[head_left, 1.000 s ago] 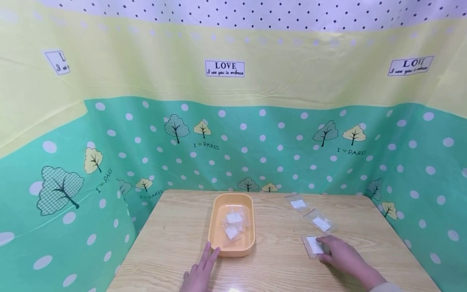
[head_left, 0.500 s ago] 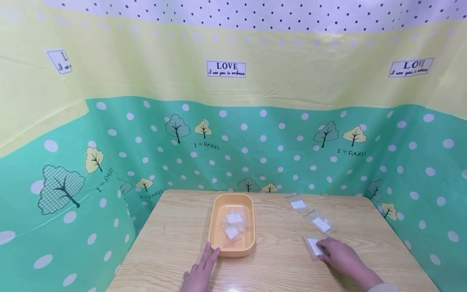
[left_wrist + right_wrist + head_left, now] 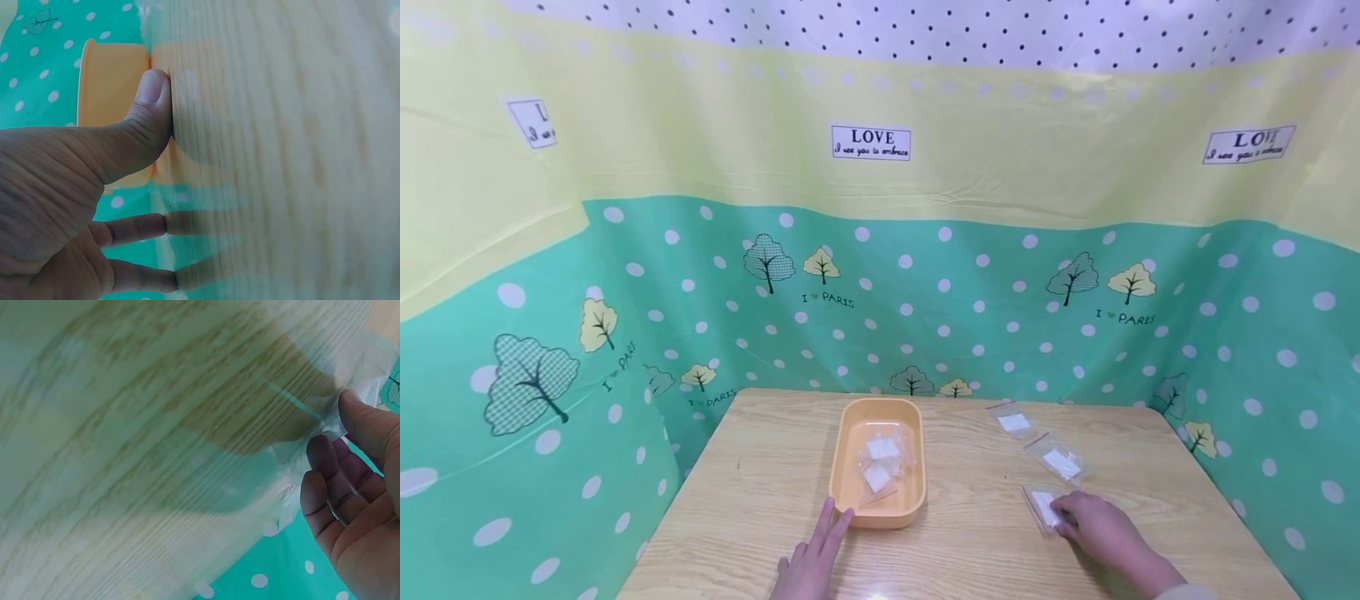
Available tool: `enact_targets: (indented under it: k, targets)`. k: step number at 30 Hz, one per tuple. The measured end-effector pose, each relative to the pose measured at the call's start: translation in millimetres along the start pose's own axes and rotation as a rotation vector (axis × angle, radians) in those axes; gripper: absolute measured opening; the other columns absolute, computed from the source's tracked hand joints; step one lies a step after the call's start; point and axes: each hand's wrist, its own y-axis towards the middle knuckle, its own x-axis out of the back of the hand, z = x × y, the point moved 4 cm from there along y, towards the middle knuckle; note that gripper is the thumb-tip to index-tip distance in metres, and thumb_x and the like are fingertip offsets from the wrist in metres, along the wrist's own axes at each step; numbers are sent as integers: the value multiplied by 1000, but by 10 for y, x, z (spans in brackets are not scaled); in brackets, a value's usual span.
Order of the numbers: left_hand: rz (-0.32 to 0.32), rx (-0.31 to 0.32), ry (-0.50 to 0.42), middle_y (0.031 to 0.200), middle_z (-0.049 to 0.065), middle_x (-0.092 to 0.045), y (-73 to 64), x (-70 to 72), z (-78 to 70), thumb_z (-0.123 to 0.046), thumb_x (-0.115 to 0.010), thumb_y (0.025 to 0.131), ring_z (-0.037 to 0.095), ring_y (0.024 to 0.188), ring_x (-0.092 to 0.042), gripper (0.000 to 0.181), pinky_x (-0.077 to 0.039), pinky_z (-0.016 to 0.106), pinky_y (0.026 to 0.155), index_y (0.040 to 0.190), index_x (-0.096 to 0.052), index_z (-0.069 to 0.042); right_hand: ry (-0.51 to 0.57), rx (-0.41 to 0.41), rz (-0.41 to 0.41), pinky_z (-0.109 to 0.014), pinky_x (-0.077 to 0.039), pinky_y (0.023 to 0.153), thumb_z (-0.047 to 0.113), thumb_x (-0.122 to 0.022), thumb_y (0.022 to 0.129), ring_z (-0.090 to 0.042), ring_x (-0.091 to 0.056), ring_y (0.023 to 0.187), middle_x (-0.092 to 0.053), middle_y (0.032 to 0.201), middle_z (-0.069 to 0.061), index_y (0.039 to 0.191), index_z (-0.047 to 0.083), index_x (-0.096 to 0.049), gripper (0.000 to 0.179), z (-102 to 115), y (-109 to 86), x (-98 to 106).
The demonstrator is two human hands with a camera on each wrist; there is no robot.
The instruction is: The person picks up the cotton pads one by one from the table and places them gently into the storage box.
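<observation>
My right hand pinches the near edge of a small clear zip bag with a white piece inside, low over the right side of the table. In the right wrist view its thumb and fingertips meet at the crinkled clear plastic. My left hand rests on the table with straight fingers, two of them at the near left corner of a light orange tray. Inside the tray lie several similar bags, overlapping one another.
Two more zip bags with white pieces, a middle one and a far one, lie beyond my right hand. The wooden table is bordered by a green and yellow patterned curtain.
My right hand's fingers have closed in on the nearest bag, which has shifted and turned slightly. My left hand and the tray hold their places; the head view drifts a little.
</observation>
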Motion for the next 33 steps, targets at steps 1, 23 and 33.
enact_targets:
  k: [1, 23, 33]
  targets:
    - [0, 0, 3, 178, 23, -15, 0, 1, -1, -63, -91, 69, 58, 112, -64, 127, -38, 98, 84, 170, -24, -22, 1, -2, 1, -56, -64, 89, 19, -87, 87, -33, -76, 104, -80, 110, -12, 113, 7, -79, 29, 1, -2, -1]
    - [-3, 0, 38, 178, 22, -16, 10, -3, -2, -72, -89, 64, 54, 111, -65, 134, -40, 98, 82, 169, -24, -20, 24, 3, -64, -52, -66, 85, 16, -85, 90, -29, -79, 97, -83, 99, -5, 101, 13, -84, 12, 114, 29, -19]
    - [17, 15, 21, 178, 22, -14, 9, 10, -10, -74, -87, 65, 56, 112, -64, 135, -38, 98, 84, 170, -22, -21, 55, 26, -93, -48, -66, 85, 18, -87, 88, -24, -79, 94, -83, 96, -1, 97, 15, -84, 10, 252, 65, -28]
